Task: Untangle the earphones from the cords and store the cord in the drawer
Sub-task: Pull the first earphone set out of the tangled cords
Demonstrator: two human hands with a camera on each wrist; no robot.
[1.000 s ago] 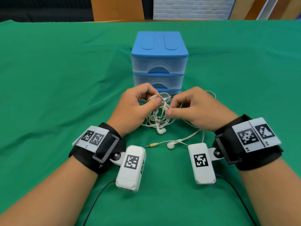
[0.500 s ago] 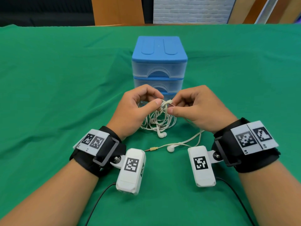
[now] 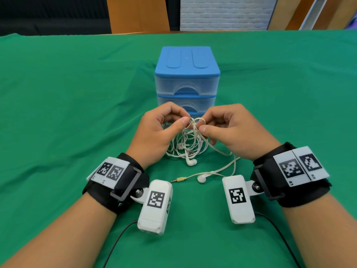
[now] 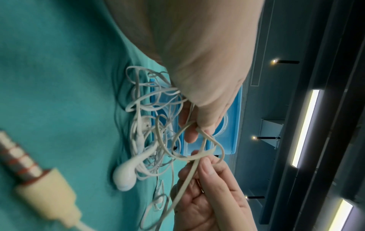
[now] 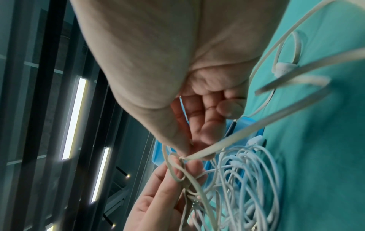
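On the green tablecloth [image 3: 58, 113], just in front of the blue drawer unit [image 3: 187, 74] (every drawer shut), the left hand [image 3: 156, 136] and right hand [image 3: 233, 132] each pinch a loop of the tangled earphones [image 3: 188, 144]. The knot remains; sorting and storing seem still ahead.

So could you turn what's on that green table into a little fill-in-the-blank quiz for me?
1. Both hands pinch a loop of the flat beige ____ above the tangle.
2. The drawer unit behind the hands has a lid coloured ____.
3. The gold audio plug lies on the cloth between the two ____ cameras.
4. All the drawers that show are ____.

Missing words: cord; blue; wrist; closed
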